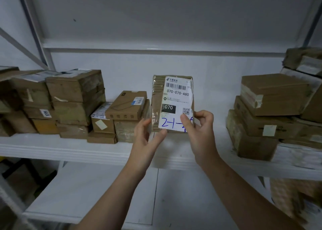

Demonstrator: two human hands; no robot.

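Both bare forearms reach up and forward from the bottom of the view, drawing closer toward the wrists. The left hand point(148, 135) pinches the parcel point(177, 94) at its lower left corner, thumb in front, fingers behind. The right hand point(200, 130) grips the lower right edge, thumb laid across the front.
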